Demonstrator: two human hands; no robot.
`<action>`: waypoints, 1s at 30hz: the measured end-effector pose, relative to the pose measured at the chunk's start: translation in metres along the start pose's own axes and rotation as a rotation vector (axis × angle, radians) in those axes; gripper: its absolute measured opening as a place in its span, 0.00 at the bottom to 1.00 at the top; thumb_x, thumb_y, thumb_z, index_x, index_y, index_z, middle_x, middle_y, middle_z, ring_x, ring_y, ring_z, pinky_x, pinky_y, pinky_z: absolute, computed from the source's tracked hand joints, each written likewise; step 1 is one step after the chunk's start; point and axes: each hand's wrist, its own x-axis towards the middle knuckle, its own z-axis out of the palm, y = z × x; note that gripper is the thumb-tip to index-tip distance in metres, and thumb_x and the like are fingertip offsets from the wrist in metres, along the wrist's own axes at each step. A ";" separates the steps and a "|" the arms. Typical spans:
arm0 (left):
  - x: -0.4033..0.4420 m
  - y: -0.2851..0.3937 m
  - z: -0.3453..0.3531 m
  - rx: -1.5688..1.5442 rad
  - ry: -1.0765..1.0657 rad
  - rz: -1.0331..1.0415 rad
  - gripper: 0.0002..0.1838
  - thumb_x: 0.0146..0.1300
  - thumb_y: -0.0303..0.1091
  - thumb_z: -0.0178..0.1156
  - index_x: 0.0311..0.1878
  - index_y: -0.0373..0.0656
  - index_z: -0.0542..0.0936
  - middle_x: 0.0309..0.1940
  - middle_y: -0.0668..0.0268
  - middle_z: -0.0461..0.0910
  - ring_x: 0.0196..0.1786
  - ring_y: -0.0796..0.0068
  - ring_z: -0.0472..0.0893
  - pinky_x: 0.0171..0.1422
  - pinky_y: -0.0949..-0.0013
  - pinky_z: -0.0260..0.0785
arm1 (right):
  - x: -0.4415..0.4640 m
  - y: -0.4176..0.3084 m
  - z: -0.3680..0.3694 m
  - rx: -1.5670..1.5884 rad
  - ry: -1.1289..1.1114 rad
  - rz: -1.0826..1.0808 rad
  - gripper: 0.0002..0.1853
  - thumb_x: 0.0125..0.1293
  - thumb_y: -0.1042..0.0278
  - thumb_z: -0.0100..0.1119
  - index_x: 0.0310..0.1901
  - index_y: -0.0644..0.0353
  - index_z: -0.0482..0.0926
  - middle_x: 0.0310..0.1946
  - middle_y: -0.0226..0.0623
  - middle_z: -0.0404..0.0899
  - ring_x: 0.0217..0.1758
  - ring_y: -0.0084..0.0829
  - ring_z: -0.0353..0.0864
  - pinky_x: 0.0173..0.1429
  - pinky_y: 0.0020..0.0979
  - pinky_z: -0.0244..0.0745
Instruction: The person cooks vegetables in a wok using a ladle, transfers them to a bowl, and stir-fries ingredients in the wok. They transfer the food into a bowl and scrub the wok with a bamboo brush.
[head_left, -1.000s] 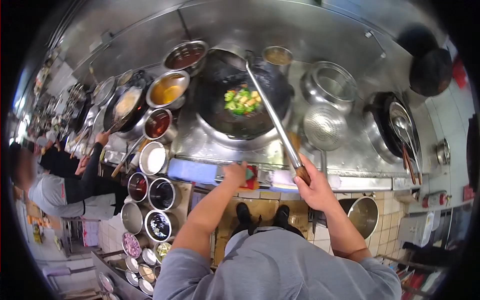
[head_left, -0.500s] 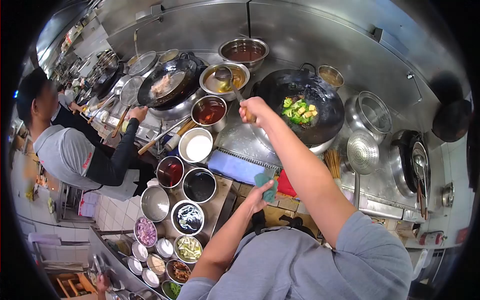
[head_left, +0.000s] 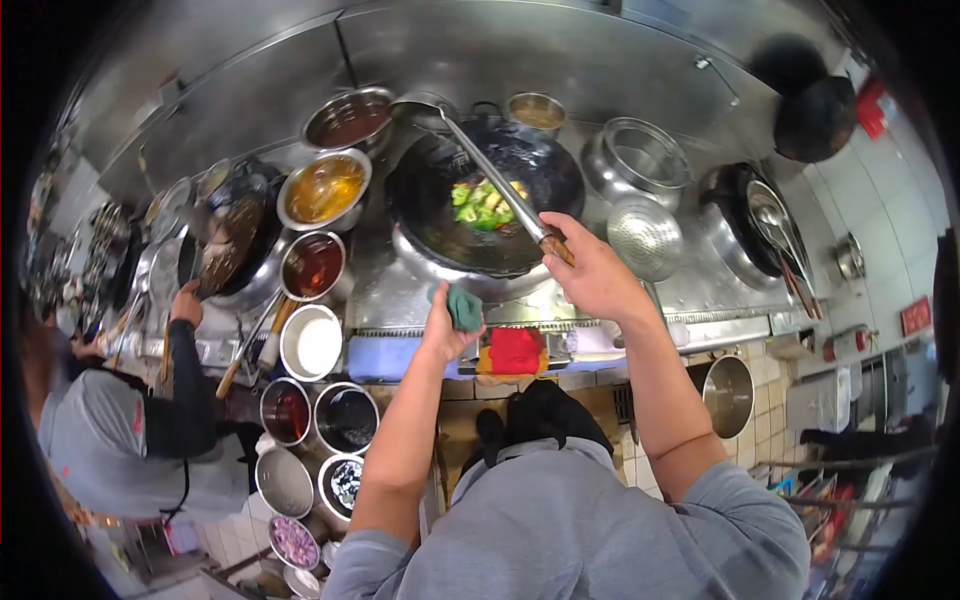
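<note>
My right hand (head_left: 595, 270) is closed round the wooden handle of a long metal ladle (head_left: 490, 170). The ladle's bowl is raised over the far left rim of the black wok (head_left: 420, 225). Green and yellow vegetable pieces (head_left: 484, 205) lie in the middle of that wok, partly behind the ladle's shaft. My left hand (head_left: 446, 328) grips a folded green cloth (head_left: 464, 309) just in front of the wok's near edge. A bowl of yellow oil (head_left: 325, 190) and a bowl of reddish-brown liquid (head_left: 349, 119) stand left of the wok.
A co-worker (head_left: 130, 430) stands at another wok (head_left: 240, 235) on the left. Pots of dark and red sauces (head_left: 347, 418) line the left side. A perforated strainer (head_left: 644, 238) rests to the right, near a metal pot (head_left: 640, 160). A red cloth (head_left: 516, 351) lies at the stove's front edge.
The ladle has left the oil bowl and is raised above the wok's far left side. My left hand, with the green cloth, has come close to the wok's near edge. The view has turned right.
</note>
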 end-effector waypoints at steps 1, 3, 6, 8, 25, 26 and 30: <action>0.008 0.006 0.010 0.015 0.013 -0.018 0.33 0.61 0.67 0.43 0.41 0.42 0.73 0.29 0.61 0.76 0.30 0.65 0.77 0.35 0.64 0.76 | -0.007 0.004 -0.006 0.099 -0.017 0.054 0.29 0.62 0.68 0.54 0.64 0.61 0.57 0.36 0.49 0.78 0.36 0.45 0.80 0.44 0.38 0.72; 0.016 0.013 0.031 0.043 0.000 -0.030 0.33 0.61 0.68 0.41 0.41 0.43 0.73 0.30 0.61 0.77 0.31 0.66 0.78 0.36 0.63 0.76 | -0.018 0.019 -0.010 0.380 -0.050 0.156 0.30 0.62 0.69 0.54 0.64 0.61 0.57 0.35 0.46 0.78 0.36 0.42 0.79 0.43 0.37 0.71; 0.027 0.016 0.048 0.113 0.008 -0.039 0.31 0.61 0.68 0.41 0.41 0.46 0.73 0.31 0.62 0.77 0.33 0.67 0.78 0.41 0.60 0.76 | -0.045 0.036 -0.002 0.474 -0.039 0.306 0.30 0.62 0.71 0.53 0.65 0.62 0.57 0.33 0.45 0.77 0.35 0.42 0.79 0.41 0.37 0.71; 0.029 0.014 0.059 0.208 0.026 -0.091 0.29 0.62 0.67 0.42 0.40 0.48 0.73 0.29 0.64 0.76 0.32 0.68 0.77 0.46 0.59 0.75 | -0.071 0.062 -0.008 -0.053 0.103 0.022 0.30 0.62 0.72 0.53 0.66 0.62 0.56 0.33 0.46 0.77 0.32 0.45 0.78 0.39 0.38 0.72; -0.060 -0.002 0.114 -0.001 0.063 -0.162 0.09 0.64 0.45 0.52 0.37 0.51 0.72 0.31 0.68 0.75 0.35 0.70 0.75 0.37 0.64 0.70 | -0.134 -0.015 -0.146 -0.532 -0.321 0.145 0.27 0.53 0.75 0.56 0.59 0.50 0.72 0.33 0.42 0.80 0.36 0.45 0.79 0.41 0.40 0.73; -0.049 0.003 0.113 -0.011 0.086 -0.167 0.10 0.64 0.46 0.53 0.38 0.51 0.73 0.32 0.67 0.76 0.35 0.71 0.76 0.36 0.65 0.70 | -0.126 -0.011 -0.138 -0.533 -0.326 0.143 0.27 0.53 0.75 0.56 0.59 0.50 0.72 0.33 0.42 0.80 0.36 0.45 0.79 0.41 0.40 0.73; 0.002 -0.024 0.069 0.058 0.063 -0.134 0.10 0.63 0.45 0.54 0.39 0.51 0.72 0.32 0.67 0.76 0.35 0.70 0.76 0.39 0.63 0.71 | -0.078 0.041 -0.077 -0.581 -0.171 0.055 0.24 0.56 0.71 0.53 0.58 0.49 0.73 0.31 0.42 0.80 0.36 0.44 0.79 0.42 0.41 0.73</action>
